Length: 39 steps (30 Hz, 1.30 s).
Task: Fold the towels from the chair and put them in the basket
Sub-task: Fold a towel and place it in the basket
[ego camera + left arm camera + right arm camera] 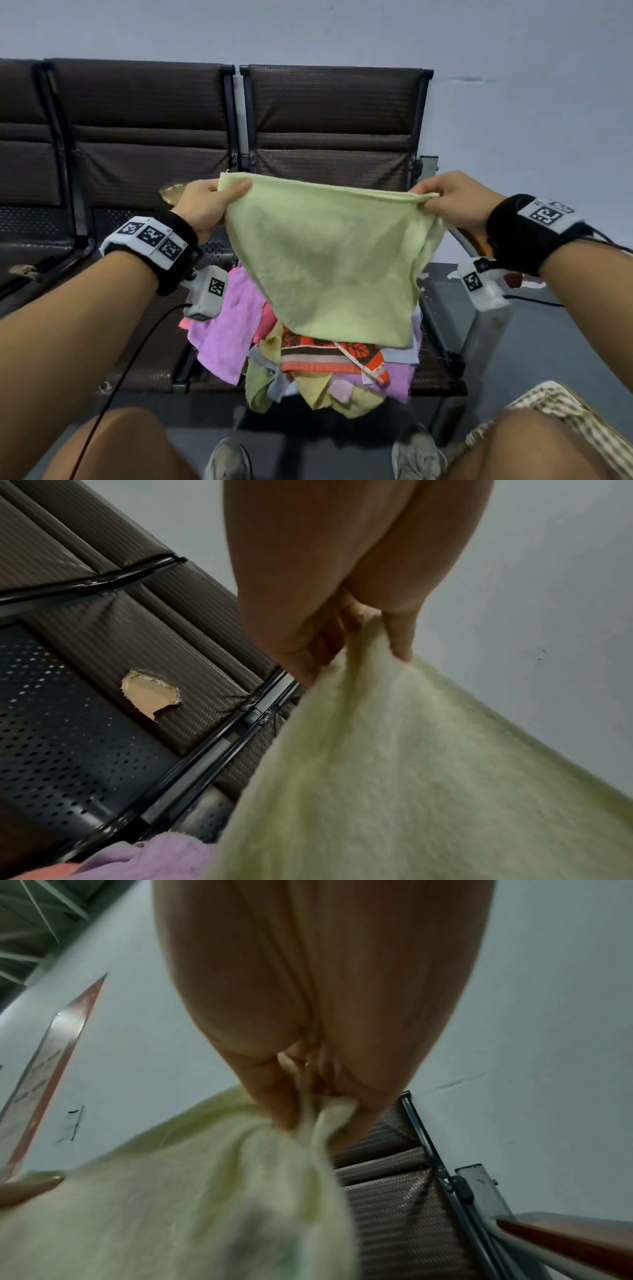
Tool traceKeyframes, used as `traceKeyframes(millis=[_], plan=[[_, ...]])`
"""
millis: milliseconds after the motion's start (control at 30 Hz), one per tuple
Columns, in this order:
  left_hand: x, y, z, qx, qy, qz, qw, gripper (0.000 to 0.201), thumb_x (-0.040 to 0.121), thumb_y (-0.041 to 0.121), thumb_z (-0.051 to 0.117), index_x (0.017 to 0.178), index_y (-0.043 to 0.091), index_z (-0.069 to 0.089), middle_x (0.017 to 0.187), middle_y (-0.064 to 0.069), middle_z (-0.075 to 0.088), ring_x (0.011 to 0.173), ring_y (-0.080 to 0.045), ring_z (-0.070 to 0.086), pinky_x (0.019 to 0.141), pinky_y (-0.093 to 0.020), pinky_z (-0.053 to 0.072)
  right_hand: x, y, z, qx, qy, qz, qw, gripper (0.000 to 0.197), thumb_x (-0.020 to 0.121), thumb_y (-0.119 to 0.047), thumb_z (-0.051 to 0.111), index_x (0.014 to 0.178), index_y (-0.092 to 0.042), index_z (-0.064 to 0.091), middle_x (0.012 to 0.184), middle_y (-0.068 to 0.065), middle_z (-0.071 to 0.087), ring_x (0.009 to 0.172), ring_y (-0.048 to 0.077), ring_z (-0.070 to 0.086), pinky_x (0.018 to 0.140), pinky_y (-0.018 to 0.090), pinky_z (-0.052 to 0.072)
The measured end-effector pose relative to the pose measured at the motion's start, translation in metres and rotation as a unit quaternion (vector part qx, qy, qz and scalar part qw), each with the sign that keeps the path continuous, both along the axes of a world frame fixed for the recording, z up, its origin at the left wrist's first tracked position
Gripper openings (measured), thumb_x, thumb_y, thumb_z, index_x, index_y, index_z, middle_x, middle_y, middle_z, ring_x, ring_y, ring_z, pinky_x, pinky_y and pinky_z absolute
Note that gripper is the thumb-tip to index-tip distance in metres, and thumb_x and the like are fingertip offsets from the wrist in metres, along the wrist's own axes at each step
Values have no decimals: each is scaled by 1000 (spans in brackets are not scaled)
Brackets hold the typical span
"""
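— Above the chair (329, 113), what's being held up?
— One pale green towel (325, 260), stretched by its top edge between both hands and hanging clear over the pile.
— How is the left hand (205, 205) holding it?
— It pinches the top left corner, thumb on the near side and fingers curled behind; the left wrist view shows the cloth bunched between them.
— And the right hand (452, 202)?
— It grips the top right corner, cloth gathered into folds between thumb and curled fingers, as the right wrist view shows.
— Where are the other towels?
— Heaped on the right-hand seat: a purple one (222, 329) at the left, an orange patterned one (325, 356) in the middle, with yellow, pink and pale blue pieces around them.
— Anything else?
— A tear (150, 693) in the brown padding of the neighbouring seat back, showing tan foam.
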<state>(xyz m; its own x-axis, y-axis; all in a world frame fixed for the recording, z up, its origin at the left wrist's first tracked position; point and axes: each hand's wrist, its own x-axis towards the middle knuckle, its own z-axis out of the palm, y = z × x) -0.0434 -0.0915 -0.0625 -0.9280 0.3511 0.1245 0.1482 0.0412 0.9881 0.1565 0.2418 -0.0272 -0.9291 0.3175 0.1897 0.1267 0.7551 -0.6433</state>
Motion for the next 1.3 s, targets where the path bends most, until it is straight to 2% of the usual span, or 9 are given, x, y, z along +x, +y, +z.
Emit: traceKeyframes(millis=[300, 467, 567, 767, 867, 967, 1133, 1200, 1300], plan=[[4, 6, 27, 52, 46, 27, 997, 30, 84, 34, 77, 99, 9, 75, 101, -14, 75, 86, -24, 70, 77, -38, 58, -6, -25, 35, -205, 66, -66, 974, 13, 60, -25, 58, 54, -14, 56, 51, -3, 52, 43, 16, 47, 42, 19, 36], [9, 22, 35, 64, 30, 124, 990, 21, 89, 30, 71, 84, 9, 72, 84, -5, 72, 78, -19, 68, 68, -32, 56, -19, -35, 32, -246, 17, -84, 965, 35, 88, -37, 68, 96, -4, 76, 97, 15, 77, 91, 36, 74, 87, 51, 58], [22, 41, 41, 103, -40, 138, 984, 21, 86, 28, 71, 86, 8, 71, 94, -10, 74, 85, -26, 71, 76, -42, 58, -30, -54, 33, -320, 39, -98, 941, 30, 96, -23, 61, 111, 3, 66, 99, 17, 75, 84, 27, 75, 77, 46, 62], [81, 84, 40, 131, -15, -66, 989, 19, 97, 18, 61, 91, 2, 68, 52, 5, 59, 37, -5, 48, 41, -14, 37, -44, -105, 34, -391, 34, -11, 920, 17, 100, -17, 53, 93, -8, 64, 75, 3, 68, 67, 15, 67, 56, 25, 56], [94, 88, 36, 47, 46, -140, 988, 18, 96, 18, 63, 89, 4, 72, 69, -1, 68, 52, -5, 58, 51, -18, 46, -39, -120, 35, -382, 20, 11, 924, 36, 97, -35, 59, 112, -3, 69, 92, 10, 74, 79, 19, 71, 65, 29, 59], [91, 81, 36, 22, -12, -171, 985, 24, 92, 17, 54, 90, 5, 74, 85, -8, 74, 69, -14, 68, 68, -26, 54, -32, -120, 29, -342, 15, 0, 940, 28, 95, -13, 61, 114, 7, 65, 100, 22, 61, 87, 28, 60, 73, 35, 52], [68, 73, 23, 1, -23, -39, 999, 31, 86, -1, 45, 108, 6, 66, 93, -11, 67, 77, -20, 64, 76, -31, 54, -20, -117, 24, -334, -19, 73, 939, 31, 96, 9, 42, 122, 7, 60, 98, 18, 62, 84, 23, 61, 65, 25, 51], [63, 71, 15, -8, -44, -143, 989, 49, 81, -5, 40, 124, 4, 62, 106, -15, 64, 95, -25, 60, 90, -42, 49, -19, -115, 24, -358, -34, 114, 926, 42, 94, 11, 40, 130, 0, 59, 115, 20, 67, 94, 25, 63, 80, 30, 55], [59, 67, 13, 38, -119, -341, 932, 43, 81, 5, 43, 110, 10, 73, 106, -8, 71, 96, -24, 67, 88, -38, 51, -21, -106, 25, -369, -57, 157, 914, 44, 95, 6, 42, 135, -6, 58, 131, 19, 63, 105, 25, 63, 89, 34, 54]])
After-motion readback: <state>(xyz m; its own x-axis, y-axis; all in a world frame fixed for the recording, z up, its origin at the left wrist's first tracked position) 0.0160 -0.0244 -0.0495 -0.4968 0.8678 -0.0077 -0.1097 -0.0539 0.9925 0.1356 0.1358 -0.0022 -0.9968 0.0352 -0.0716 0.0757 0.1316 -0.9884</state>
